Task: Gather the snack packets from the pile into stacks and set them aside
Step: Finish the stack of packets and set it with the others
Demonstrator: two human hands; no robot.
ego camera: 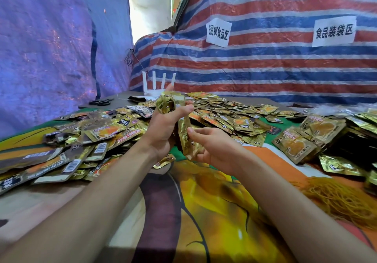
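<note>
A wide pile of gold and brown snack packets [106,132] covers the table from the left across the far middle. My left hand [163,128] is raised above it and grips a small bunch of gold packets [170,103] held upright. Just right of it, my right hand [210,148] pinches the lower part of another gold packet [184,138] that stands on edge between both hands. Stacks of gathered packets [306,138] lie at the right side of the table.
A heap of yellow rubber bands [342,199] lies at the right front. Black scissors [101,102] and a white pronged stand [158,87] sit at the far edge. Striped tarpaulin with two paper signs [334,31] hangs behind. The printed tablecloth [204,211] shows in front.
</note>
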